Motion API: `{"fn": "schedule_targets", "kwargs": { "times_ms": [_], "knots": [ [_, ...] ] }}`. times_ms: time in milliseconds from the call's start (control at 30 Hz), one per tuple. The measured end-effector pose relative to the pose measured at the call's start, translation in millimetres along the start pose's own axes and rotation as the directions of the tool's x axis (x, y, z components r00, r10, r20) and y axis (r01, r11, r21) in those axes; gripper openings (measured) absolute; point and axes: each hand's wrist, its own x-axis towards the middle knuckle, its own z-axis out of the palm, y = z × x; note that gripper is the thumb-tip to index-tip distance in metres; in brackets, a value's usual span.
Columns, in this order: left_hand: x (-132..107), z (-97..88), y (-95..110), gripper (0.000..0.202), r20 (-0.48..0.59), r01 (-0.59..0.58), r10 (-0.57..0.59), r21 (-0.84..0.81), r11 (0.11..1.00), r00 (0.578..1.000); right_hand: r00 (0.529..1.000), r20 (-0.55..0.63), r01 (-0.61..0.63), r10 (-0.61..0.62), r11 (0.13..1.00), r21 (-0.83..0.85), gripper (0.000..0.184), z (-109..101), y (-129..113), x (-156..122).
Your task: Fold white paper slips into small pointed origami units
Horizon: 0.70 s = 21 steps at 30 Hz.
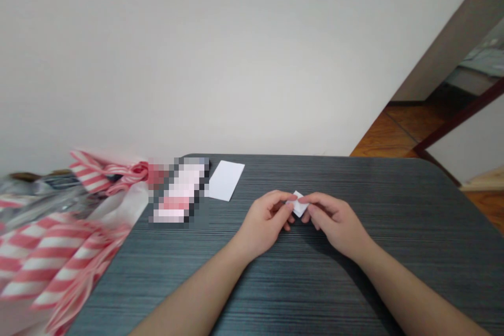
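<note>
Pinching a small white paper (300, 210) from its left side, the left hand (268, 221) has its thumb and forefinger brought together at the edge, with the other fingers curled underneath. The right hand (334, 221) pinches the same paper from the opposite side, thumb and forefinger likewise closed on it, its remaining fingers bent below. Between the two hands the paper stands on a slant, one corner pointing up and another down, so that it shows as a diamond; the fingertips cover its left and right parts. Whether its lower corner touches the worktop (405, 231) cannot be told. Both forearms (197, 289) are bare and reach in from the near edge, and a soft shadow falls on the dark, streaked surface beside the right one.

Well apart from the hands, toward the far left of the worktop, a white card (226, 181) lies flat and tilted. Just beside it, on its left, is an oblong object (179, 191) with dark edges and a pink and white face, too pixelated to make out. Left of the worktop is a heap of pink and white striped cloth (51, 252), with crumpled clear plastic (59, 194) among it. A pale wall (236, 63) rises behind, and wooden floor (378, 134) shows at the right.
</note>
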Motion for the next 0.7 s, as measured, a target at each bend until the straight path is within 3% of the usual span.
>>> {"fn": "schedule_targets", "kwargs": {
  "times_ms": [233,533,700],
  "knots": [
    [1.1,1.4,-7.4,0.018,-0.025,0.019,-0.021,-0.068,0.997,0.999,1.0,-0.024,-0.015,0.014,0.999,-0.037,0.012,2.2,8.7,0.4],
    [3.5,0.2,-10.4,0.014,-0.034,0.03,-0.036,-0.147,0.989,0.999,0.999,0.012,-0.033,0.032,0.979,0.2,0.025,9.3,12.3,1.2],
    [2.5,1.9,-8.4,0.016,-0.038,0.008,-0.014,-0.165,0.986,0.999,0.995,0.059,-0.092,0.086,0.991,0.098,0.018,6.0,6.6,1.8]
  ]
}}
